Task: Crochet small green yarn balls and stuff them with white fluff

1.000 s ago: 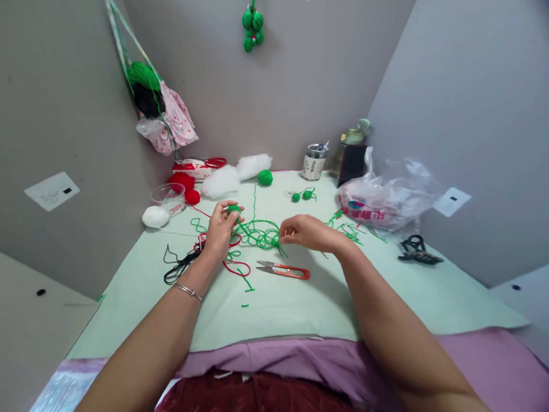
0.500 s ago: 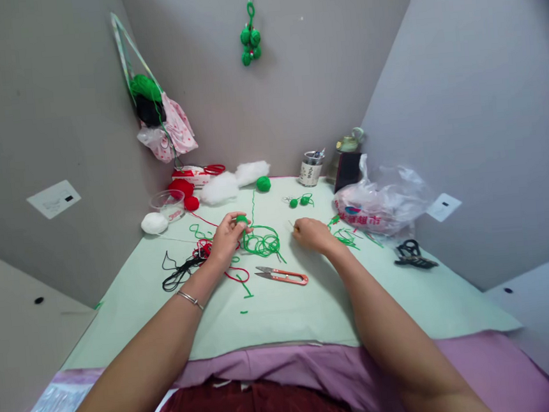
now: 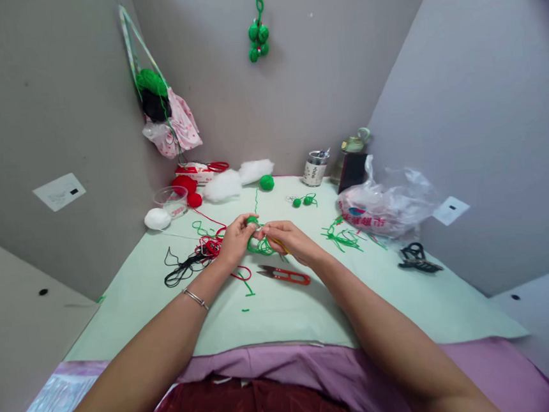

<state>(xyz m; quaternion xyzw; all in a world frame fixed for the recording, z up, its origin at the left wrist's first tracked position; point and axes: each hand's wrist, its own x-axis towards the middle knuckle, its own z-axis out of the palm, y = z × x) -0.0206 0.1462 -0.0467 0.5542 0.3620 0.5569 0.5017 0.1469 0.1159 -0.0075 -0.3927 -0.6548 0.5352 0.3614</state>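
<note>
Pinching a small green yarn piece (image 3: 251, 220), the fingers of the left hand (image 3: 237, 240) hold it up over the middle of the desk (image 3: 285, 325). Right against them, the right hand (image 3: 293, 239) has its fingers pressed together on a slim tool with a yellow handle (image 3: 280, 245); from where I stand I can't tell whether its tip is in the stitches.

Loose green yarn (image 3: 261, 248) lies looped just under both hands. Toward the desk's front edge sit orange-handled snips (image 3: 284, 275), blades pointing to the left edge. Red yarn (image 3: 209, 246) and black yarn (image 3: 182, 269) tangle together on the left side, while green offcuts (image 3: 345, 238) are scattered on the right, beside a plastic bag (image 3: 382, 203) and, near the right edge, a black claw clip (image 3: 418, 264).

Along the back edge I see white stuffing (image 3: 222, 185), a green ball (image 3: 267, 182) and a can of pens (image 3: 315, 170); a white ball (image 3: 157, 219) sits by the back left corner.
</note>
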